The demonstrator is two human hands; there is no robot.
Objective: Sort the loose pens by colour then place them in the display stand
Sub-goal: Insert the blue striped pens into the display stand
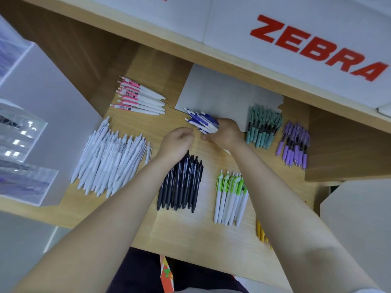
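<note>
Pens lie sorted in colour groups on a wooden counter (190, 233). My right hand (225, 132) grips a bundle of blue-clipped white pens (202, 121) at the counter's middle. My left hand (179, 140) hovers just left of it with fingers curled, holding nothing that I can see. Around them lie pink-clipped pens (139, 96), a big heap of white pens (112, 157), black pens (182, 182), green-clipped pens (230, 197), teal pens (263, 127) and purple pens (295, 144). A few yellow pens (261, 231) peek out beside my right forearm.
A grey card sheet (224, 94) lies on the counter behind the blue pens. Clear acrylic display compartments (21, 136) stand at the left. A white sign with red ZEBRA lettering (317, 47) hangs above the back edge. A white box (357, 218) sits at the right.
</note>
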